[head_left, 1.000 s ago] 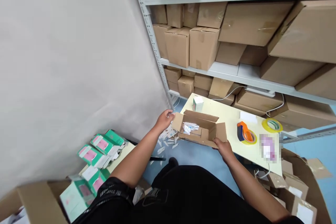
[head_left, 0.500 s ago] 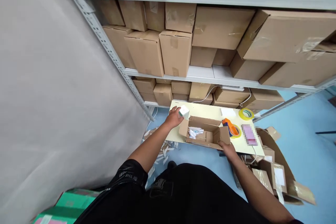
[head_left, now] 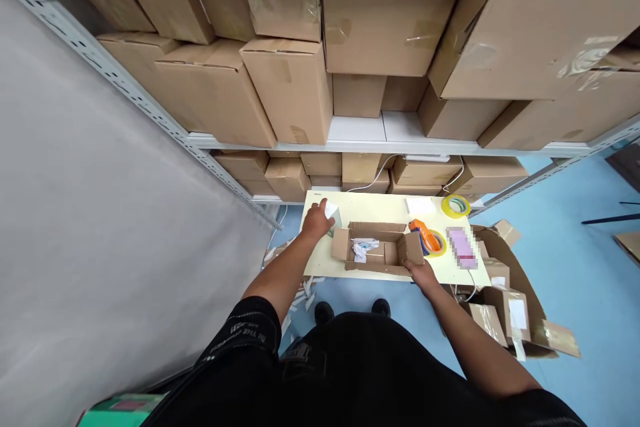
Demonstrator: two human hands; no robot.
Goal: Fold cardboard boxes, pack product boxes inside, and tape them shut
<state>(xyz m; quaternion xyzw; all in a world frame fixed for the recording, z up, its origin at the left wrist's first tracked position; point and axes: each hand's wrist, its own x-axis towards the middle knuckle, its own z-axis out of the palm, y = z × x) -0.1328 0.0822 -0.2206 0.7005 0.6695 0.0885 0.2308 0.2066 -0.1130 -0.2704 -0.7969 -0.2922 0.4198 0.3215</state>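
Note:
An open cardboard box (head_left: 380, 255) lies on a small pale yellow table (head_left: 320, 260), with white crumpled paper (head_left: 360, 250) inside it. My left hand (head_left: 316, 220) is closed around a small white and green box (head_left: 332, 215) standing just left of the carton's left flap. My right hand (head_left: 423, 276) grips the carton's near right corner at the table's front edge.
An orange tape dispenser (head_left: 424, 237), a yellow tape roll (head_left: 455, 205) and a white card (head_left: 419, 205) lie on the table's right half. Shelves of cardboard cartons (head_left: 290, 80) rise behind. Paper scraps (head_left: 300, 293) litter the blue floor; opened cartons (head_left: 505, 313) sit at right.
My left hand left the carton's left flap, reached to the small white and green box and closed on it. My head tilted up, so the green boxes at left dropped out of view.

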